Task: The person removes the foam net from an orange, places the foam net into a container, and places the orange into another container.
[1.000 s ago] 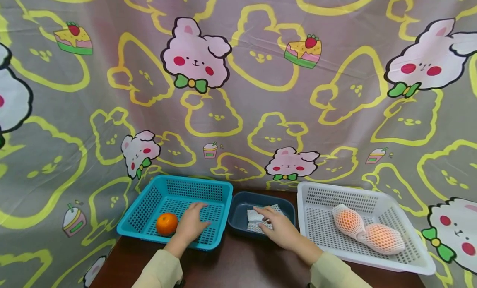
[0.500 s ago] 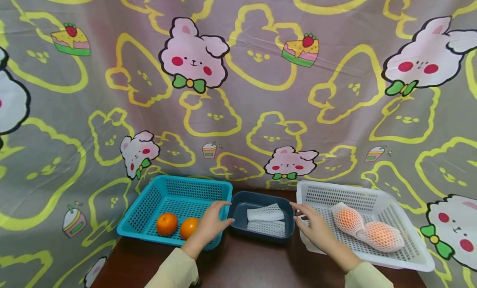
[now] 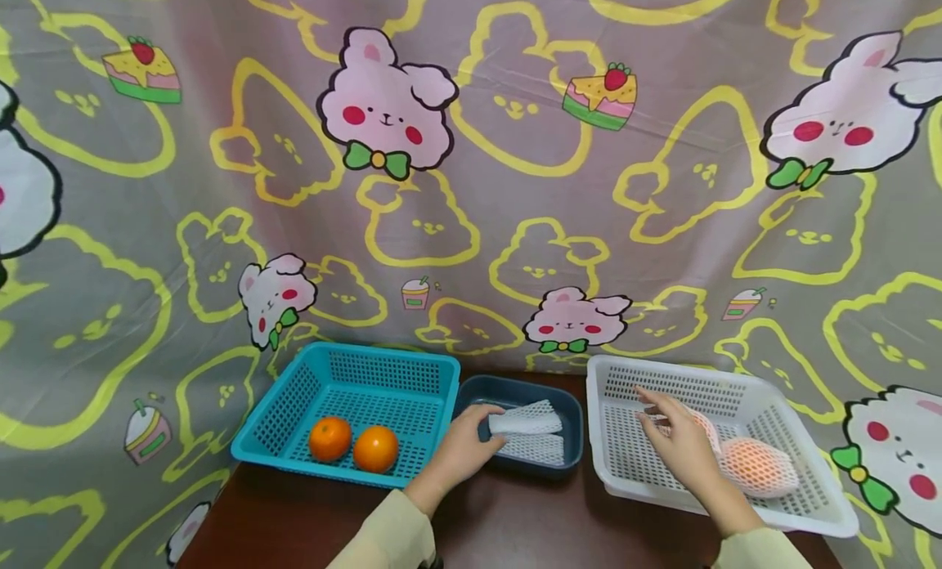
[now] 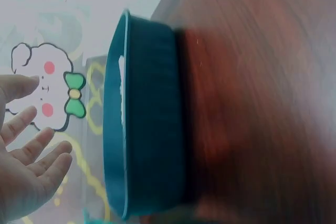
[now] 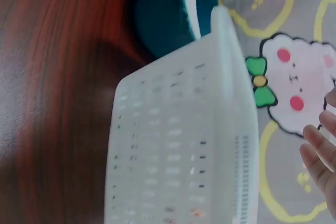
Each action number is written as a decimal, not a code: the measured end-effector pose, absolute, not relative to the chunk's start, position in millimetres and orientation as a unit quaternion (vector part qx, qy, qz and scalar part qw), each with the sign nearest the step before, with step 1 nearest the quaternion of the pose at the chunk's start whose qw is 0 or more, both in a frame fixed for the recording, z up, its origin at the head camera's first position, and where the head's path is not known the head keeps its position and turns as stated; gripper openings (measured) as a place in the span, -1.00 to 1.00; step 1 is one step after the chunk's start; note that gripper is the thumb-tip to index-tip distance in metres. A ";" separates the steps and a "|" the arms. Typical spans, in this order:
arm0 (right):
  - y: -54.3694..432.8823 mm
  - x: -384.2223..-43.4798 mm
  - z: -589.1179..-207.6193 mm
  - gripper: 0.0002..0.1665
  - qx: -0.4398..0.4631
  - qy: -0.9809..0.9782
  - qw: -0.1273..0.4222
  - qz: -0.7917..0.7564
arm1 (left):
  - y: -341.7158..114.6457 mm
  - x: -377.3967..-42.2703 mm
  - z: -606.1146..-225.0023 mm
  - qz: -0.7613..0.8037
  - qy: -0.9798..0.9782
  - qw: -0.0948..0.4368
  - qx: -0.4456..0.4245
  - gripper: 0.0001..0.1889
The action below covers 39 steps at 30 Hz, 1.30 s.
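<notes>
My left hand (image 3: pixel 464 446) hovers at the left side of a dark blue tray (image 3: pixel 545 471), its fingers loose and holding nothing. Two white foam net sleeves (image 3: pixel 526 419) lie flat in that tray. Over the white basket (image 3: pixel 625 491) is my right hand (image 3: pixel 686 448), fingers loosely spread with nothing between them. It partly hides one orange in a foam net (image 3: pixel 705 426); I cannot tell whether it touches it. A second netted orange (image 3: pixel 758 468) lies to its right. Two bare oranges, one left (image 3: pixel 329 439) and one right (image 3: pixel 375 449), sit in the teal basket (image 3: pixel 346 472).
Both baskets and the tray between them stand in a row on a dark brown table (image 3: pixel 508 520). A patterned curtain (image 3: pixel 471 193) hangs right behind them. The white basket's high perforated side (image 5: pixel 173 129) shows close up in the right wrist view.
My left hand has let go of the second orange in the teal basket and moved right to the tray. My right hand has left the tray and moved right over the white basket.
</notes>
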State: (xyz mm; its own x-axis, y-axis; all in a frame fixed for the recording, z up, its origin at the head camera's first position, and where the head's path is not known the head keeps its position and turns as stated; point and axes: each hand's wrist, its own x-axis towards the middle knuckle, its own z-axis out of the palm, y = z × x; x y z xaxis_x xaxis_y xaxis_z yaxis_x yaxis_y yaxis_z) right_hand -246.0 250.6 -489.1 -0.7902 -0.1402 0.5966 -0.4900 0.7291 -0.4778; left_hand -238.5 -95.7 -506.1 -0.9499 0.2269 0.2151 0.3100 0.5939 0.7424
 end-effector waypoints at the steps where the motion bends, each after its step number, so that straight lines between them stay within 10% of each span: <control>1: 253.8 -246.3 -490.8 -0.48 0.176 -0.887 0.273 0.327 | -92.3 -238.4 -507.4 -0.430 -0.889 0.046 -0.148 -0.56; 15: 291.1 -250.8 -506.9 -0.50 0.106 -0.904 0.280 0.304 | -32.0 -237.1 -529.9 -0.561 -0.811 0.030 -0.165 -0.62; 39: 325.8 -272.3 -531.0 -0.02 0.049 -0.957 0.118 0.261 | 35.7 -234.2 -546.9 -0.747 -0.658 -0.084 -0.042 -0.48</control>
